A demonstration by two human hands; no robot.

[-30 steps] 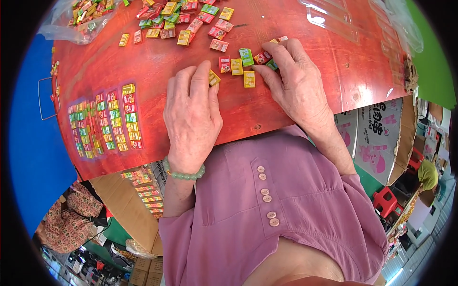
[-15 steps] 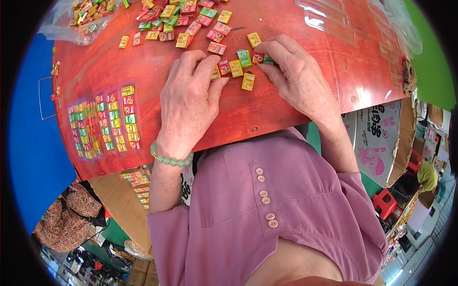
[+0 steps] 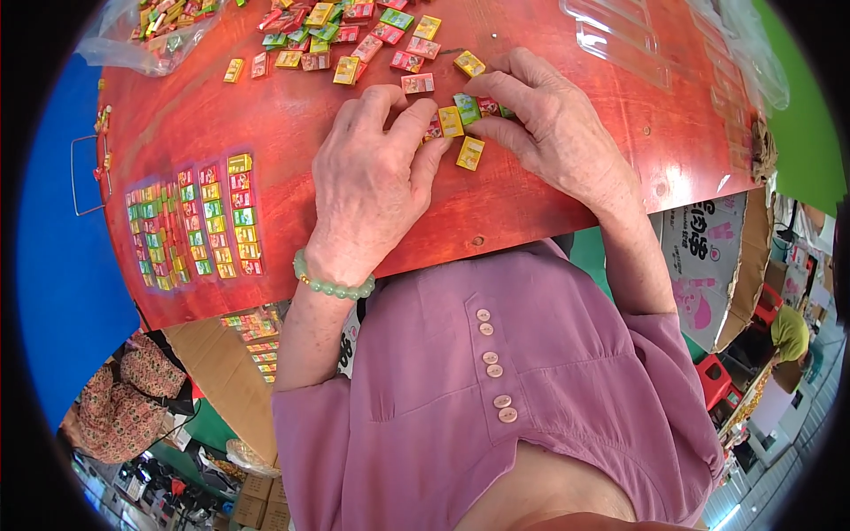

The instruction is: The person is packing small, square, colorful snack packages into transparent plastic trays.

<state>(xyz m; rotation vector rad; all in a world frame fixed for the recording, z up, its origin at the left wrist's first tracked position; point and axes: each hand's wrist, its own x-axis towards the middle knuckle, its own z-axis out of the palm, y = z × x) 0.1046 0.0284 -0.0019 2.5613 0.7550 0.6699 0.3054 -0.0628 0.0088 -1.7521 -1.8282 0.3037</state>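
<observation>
On the red table [image 3: 531, 199], a short row of small red, yellow and green boxes lies between my hands. My left hand [image 3: 372, 177], with a green bead bracelet at the wrist, closes its thumb and fingers about the row's left end, partly hiding a red box beside the yellow box [image 3: 451, 122]. At the other end, my right hand [image 3: 562, 142] pinches around a green box [image 3: 467, 108] and the red and green ones beside it. A loose yellow box [image 3: 470, 153] lies just below the row. Another yellow box [image 3: 469, 64] sits above, near my right fingers.
A heap of similar boxes [image 3: 354, 35] spreads at the far side, with a clear bag [image 3: 168, 55] of more to its left. Filled columns of boxes [image 3: 215, 221] stand at the left. Clear plastic trays [image 3: 620, 40] lie far right. A carton [image 3: 708, 265] stands beside the table.
Both hands have shifted slightly right, and the left has come closer to the right. The boxes between them now sit tighter together in a row.
</observation>
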